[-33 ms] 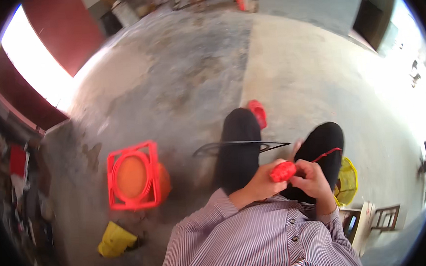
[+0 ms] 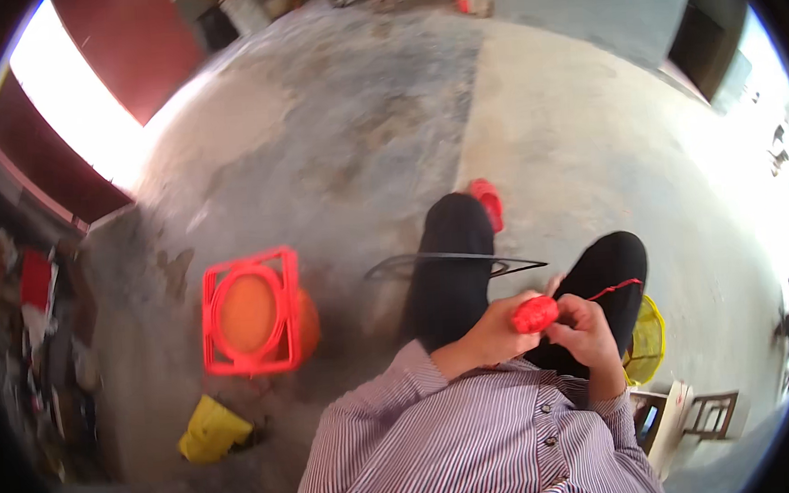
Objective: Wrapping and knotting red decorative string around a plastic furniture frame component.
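The red wound bundle sits above the lap, off the floor, and I have it in the left hand, whose fingers curl around it. The right hand sits just beside it, thumb and fingers drawn together; what they pinch is hidden from me, so I cannot tell whether it grips. From behind its knuckles a red strand trails over the right thigh.

As I judge it, good handling here means letting the left hand act as a steady clamp, firm without squashing the bundle, while the right works close to it with small finger movements. I'd want the strand clear of the knees, so nothing snags.

Now my count, outward: one bundle, one loose strand, one thin black frame across the left thigh, and one red shoe ahead. On the right, one yellow basket and one wooden stool. Toward the floor's cluttered left edge I count one red square plastic frame, one orange round object showing through its ring, and one crumpled yellow bag.
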`<move>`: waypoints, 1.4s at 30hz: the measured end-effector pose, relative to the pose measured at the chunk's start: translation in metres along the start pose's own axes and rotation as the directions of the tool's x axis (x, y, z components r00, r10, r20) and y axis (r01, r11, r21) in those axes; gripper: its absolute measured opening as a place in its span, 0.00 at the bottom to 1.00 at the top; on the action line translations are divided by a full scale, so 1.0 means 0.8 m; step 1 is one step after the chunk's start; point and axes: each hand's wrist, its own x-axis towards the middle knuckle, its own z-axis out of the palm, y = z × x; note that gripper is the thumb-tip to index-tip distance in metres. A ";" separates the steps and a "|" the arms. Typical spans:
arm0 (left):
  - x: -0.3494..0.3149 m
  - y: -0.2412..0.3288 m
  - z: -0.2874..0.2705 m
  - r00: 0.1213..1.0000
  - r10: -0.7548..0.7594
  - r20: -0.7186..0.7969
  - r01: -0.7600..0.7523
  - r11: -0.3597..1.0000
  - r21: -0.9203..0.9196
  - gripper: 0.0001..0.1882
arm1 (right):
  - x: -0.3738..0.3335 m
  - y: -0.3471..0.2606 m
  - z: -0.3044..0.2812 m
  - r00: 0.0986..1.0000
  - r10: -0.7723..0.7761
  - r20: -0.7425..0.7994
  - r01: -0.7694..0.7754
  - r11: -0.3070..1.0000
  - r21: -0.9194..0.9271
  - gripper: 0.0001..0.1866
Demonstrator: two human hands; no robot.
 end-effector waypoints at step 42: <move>0.007 -0.026 -0.030 0.952 -0.160 -0.262 0.158 0.987 -0.029 0.17 | 0.054 0.008 0.002 0.876 0.088 0.474 -0.117 0.993 0.033 0.05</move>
